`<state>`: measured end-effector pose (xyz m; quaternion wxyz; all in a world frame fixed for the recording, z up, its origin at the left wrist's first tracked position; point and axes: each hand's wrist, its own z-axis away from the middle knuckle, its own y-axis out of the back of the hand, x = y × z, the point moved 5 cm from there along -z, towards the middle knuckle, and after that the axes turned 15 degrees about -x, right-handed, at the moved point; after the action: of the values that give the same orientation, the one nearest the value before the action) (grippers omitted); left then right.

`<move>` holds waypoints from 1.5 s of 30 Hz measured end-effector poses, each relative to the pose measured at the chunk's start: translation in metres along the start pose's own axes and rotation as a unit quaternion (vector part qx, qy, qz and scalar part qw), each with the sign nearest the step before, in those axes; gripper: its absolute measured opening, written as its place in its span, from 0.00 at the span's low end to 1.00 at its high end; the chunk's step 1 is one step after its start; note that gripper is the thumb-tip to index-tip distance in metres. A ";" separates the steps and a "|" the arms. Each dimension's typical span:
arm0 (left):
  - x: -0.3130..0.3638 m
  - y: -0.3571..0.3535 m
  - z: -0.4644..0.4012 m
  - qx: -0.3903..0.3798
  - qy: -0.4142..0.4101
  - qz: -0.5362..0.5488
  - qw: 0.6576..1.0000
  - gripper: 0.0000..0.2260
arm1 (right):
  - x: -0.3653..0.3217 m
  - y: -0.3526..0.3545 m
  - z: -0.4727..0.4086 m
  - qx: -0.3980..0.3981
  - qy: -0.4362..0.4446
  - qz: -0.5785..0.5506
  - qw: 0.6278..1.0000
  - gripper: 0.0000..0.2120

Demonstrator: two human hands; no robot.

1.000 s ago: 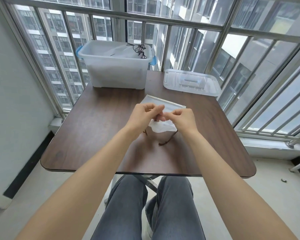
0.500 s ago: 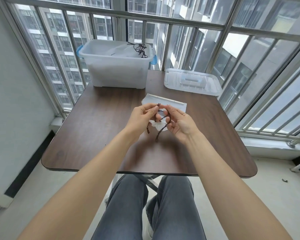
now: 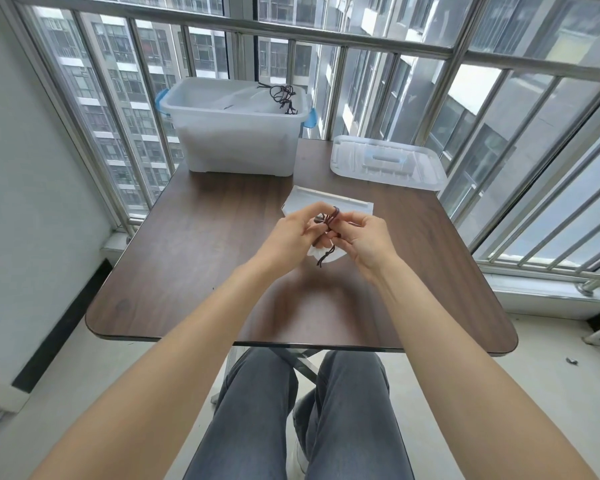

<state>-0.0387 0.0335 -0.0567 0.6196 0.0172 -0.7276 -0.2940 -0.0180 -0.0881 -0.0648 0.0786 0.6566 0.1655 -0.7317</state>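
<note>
A thin dark cord (image 3: 330, 225) is pinched between my left hand (image 3: 293, 233) and my right hand (image 3: 362, 237), a little above the brown table (image 3: 194, 271). A loop of it is wound near the fingertips and a loose end hangs down below the hands. Under and behind my hands lies a flat white plastic bag (image 3: 329, 202), partly hidden by the fingers.
A translucent storage box (image 3: 234, 140) with blue latches stands at the table's back left, with a tangle of dark cords (image 3: 284, 97) on an inner tray. Its clear lid (image 3: 385, 162) lies at the back right. A metal railing and windows close off the far side.
The cord has been wound up into a tighter loop at my fingertips, so less of it dangles. Both hands stayed close together over the white bag.
</note>
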 end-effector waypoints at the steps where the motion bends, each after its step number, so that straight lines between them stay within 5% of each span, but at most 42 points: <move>1: 0.000 0.001 0.000 0.004 0.003 -0.003 1.000 0.11 | 0.000 -0.002 0.000 -0.021 0.002 -0.005 1.000 0.05; 6: 0.006 0.001 0.001 0.010 0.014 -0.046 0.999 0.07 | -0.002 -0.006 0.003 -0.078 0.006 0.029 0.996 0.06; 12: 0.009 0.004 0.000 0.019 0.025 -0.076 0.997 0.11 | -0.007 -0.008 0.004 -0.023 0.018 0.064 0.997 0.08; 19: -0.012 0.013 0.001 0.027 0.055 0.026 0.998 0.10 | 0.003 -0.002 0.002 -0.031 0.003 -0.176 0.984 0.08; 23: -0.013 0.014 0.002 0.010 0.027 0.076 0.997 0.06 | 0.003 -0.001 0.004 -0.063 0.014 -0.203 0.977 0.08; 28: -0.009 0.015 0.001 0.016 0.036 0.058 0.998 0.09 | -0.009 0.003 0.006 -0.112 0.036 -0.009 0.993 0.06; 34: -0.008 0.016 -0.001 0.037 0.031 0.112 0.993 0.10 | -0.031 0.004 0.008 -0.107 0.064 0.279 0.952 0.04; 45: -0.010 0.014 -0.002 0.072 0.054 0.125 0.988 0.08 | -0.032 -0.007 0.009 0.046 0.205 0.577 0.789 0.06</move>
<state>-0.0294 0.0480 -0.0595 0.6872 -0.0137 -0.7086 -0.1594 -0.0253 -0.0877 -0.0309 0.4204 0.7675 -0.2655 -0.4046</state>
